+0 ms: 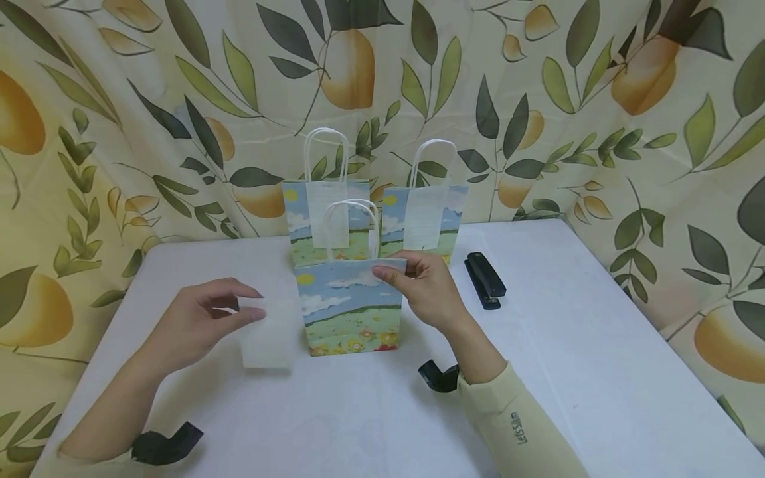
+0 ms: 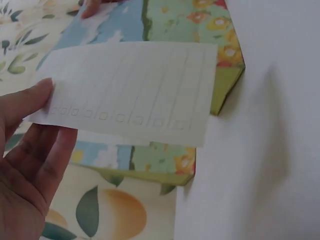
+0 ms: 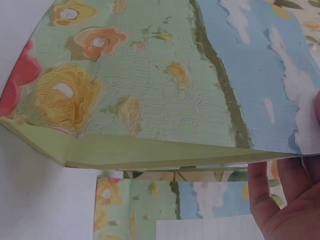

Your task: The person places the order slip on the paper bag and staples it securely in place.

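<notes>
My left hand (image 1: 194, 322) pinches a white paper slip (image 1: 267, 335) between thumb and fingers, left of the front gift bag. In the left wrist view that slip (image 2: 130, 90) shows ruled lines and a row of small boxes. My right hand (image 1: 433, 292) grips the upper right edge of the front paper gift bag (image 1: 352, 309), thumb on its face and fingers behind. The bag stands upright, printed with sky, clouds and a flowery meadow, and has white handles (image 1: 352, 202). From the right wrist view, the bag's green side (image 3: 125, 150) shows, with the fingers (image 3: 290, 195) behind it.
Behind stand two matching gift bags, one at left (image 1: 295, 219) and one at right (image 1: 457, 212), each with a white slip on its front. A black stapler (image 1: 485, 280) lies on the white table (image 1: 568, 332) at right. A fruit-patterned cloth (image 1: 382, 86) hangs behind.
</notes>
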Demonstrator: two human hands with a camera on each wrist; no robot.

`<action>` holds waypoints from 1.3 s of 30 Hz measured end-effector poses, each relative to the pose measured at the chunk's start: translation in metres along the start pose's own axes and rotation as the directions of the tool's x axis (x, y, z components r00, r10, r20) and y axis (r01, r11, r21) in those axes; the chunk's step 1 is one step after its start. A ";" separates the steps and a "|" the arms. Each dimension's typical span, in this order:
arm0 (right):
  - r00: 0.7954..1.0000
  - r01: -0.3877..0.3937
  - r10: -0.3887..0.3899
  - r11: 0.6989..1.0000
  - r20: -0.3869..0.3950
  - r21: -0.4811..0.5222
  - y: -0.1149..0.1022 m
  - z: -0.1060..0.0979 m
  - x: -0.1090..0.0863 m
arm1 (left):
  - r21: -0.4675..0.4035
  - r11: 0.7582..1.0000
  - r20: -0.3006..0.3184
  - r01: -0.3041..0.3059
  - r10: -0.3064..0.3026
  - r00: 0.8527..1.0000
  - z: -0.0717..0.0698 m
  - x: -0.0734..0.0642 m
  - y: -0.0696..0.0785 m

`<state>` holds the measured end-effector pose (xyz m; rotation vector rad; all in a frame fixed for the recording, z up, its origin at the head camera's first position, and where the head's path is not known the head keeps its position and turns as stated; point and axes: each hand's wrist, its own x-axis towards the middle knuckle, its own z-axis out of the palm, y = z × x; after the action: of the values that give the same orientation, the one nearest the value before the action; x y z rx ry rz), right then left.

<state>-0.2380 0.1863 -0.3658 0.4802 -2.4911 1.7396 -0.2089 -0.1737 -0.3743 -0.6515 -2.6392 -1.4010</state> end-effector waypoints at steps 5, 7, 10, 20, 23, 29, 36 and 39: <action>1.000 -0.005 0.005 1.000 -0.002 -0.006 0.000 0.000 0.001 | -0.009 1.000 -0.053 -0.003 0.002 0.999 0.019 0.011 0.008; 1.000 -0.009 0.009 1.000 -0.002 -0.009 0.000 0.000 0.001 | -0.005 1.000 -0.082 0.011 -0.012 0.997 0.026 0.015 0.010; 1.000 -0.015 0.015 1.000 -0.007 -0.015 0.000 0.000 0.000 | -0.002 1.000 -0.131 0.019 -0.020 0.991 0.036 0.022 0.012; 1.000 -0.020 0.020 1.000 -0.004 -0.014 0.000 0.000 0.000 | 0.008 0.999 -0.216 -0.046 0.047 0.975 0.055 0.036 0.012; 1.000 -0.014 0.014 1.000 -0.003 -0.011 -0.001 0.000 0.000 | 0.015 0.999 -0.240 -0.051 0.053 0.969 0.058 0.040 0.013; 1.000 -0.027 0.027 1.000 0.012 0.012 -0.002 -0.001 0.000 | 0.005 0.996 -0.256 -0.086 0.084 0.963 0.066 0.049 0.018; 0.999 -0.023 0.020 0.997 0.047 0.072 -0.001 -0.001 0.001 | -0.012 0.992 -0.228 -0.127 0.121 0.966 0.074 0.060 0.026; 0.998 -0.018 0.014 0.996 0.053 0.084 -0.001 -0.001 0.001 | -0.019 0.990 -0.224 -0.139 0.131 0.966 0.077 0.063 0.029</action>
<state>-0.2386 0.1863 -0.3643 0.5204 -2.4704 1.8689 -0.2449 -0.0762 -0.3794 -0.6247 -2.3575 -1.3944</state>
